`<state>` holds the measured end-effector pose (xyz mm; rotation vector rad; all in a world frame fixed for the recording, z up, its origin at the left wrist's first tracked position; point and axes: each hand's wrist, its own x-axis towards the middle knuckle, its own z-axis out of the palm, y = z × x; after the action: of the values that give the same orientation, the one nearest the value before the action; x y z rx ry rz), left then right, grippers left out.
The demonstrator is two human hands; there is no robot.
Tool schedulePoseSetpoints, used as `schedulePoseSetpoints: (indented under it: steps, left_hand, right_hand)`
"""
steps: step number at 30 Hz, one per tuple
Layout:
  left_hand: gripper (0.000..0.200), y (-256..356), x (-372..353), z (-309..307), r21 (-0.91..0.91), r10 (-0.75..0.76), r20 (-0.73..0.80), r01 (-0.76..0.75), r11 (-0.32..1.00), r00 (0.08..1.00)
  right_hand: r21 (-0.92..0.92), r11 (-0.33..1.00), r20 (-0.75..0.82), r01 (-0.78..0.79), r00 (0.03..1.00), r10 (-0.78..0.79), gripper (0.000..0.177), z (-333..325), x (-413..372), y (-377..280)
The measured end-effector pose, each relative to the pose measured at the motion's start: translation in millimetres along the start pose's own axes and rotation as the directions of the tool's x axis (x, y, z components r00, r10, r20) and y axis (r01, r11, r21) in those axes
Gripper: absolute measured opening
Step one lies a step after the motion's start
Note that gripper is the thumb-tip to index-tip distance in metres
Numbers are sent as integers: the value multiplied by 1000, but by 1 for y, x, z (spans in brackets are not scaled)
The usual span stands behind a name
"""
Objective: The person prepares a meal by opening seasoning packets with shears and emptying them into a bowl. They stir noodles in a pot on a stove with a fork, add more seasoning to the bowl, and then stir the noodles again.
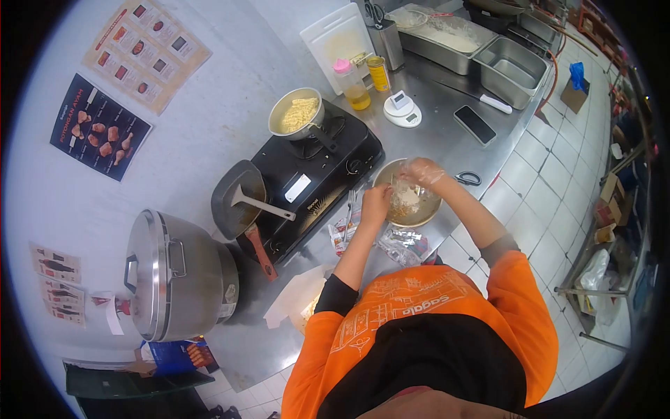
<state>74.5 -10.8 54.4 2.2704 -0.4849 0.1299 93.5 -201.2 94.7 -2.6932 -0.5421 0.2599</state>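
A round metal bowl [417,218] with pale powder and small bits in it stands near the counter's front edge. Over its left rim is my left hand [377,202], fingers pinched together. My right hand [424,172], in a clear plastic glove, is at the bowl's far side with its fingers bent inward. Whatever lies between the fingertips of either hand is too small to make out. Torn plastic packets [403,246] and a fork [350,209] lie left of and below the bowl. Scissors [467,179] are to its right.
A black gas stove [317,188] carries a pot of noodles [296,115] and a pan [239,195] with a spatula. A large rice cooker [188,272] stands at the left. Farther back are a scale [403,112], bottle [357,94], can [378,74], phone [474,125], knife [495,104] and metal trays [513,68].
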Motion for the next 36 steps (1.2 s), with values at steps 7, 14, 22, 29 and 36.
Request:
schedulePoseSetpoints:
  steps: [7,14,22,29,36]
  left_hand:
    - [16,0,-2,3,-14,42,6,-42,999,999]
    - [16,-5,-5,2,19,27,1,-27,999,1000]
    - [9,1,-4,-1,128,170,-94,-158,979,981]
    - [8,4,-4,3,145,159,-103,-144,979,982]
    - [8,-2,-4,9,138,200,-126,-183,973,972]
  right_hand:
    - [299,935,-107,190,981,-165,35,24,7,28]
    - [151,984,-113,99,990,-83,24,18,9,27]
    - [139,986,-199,94,978,-65,19,43,15,37]
    - [91,995,-225,26,974,-5,23,53,4,29]
    - [257,963,-463,79,885,51,19,46,-12,27]
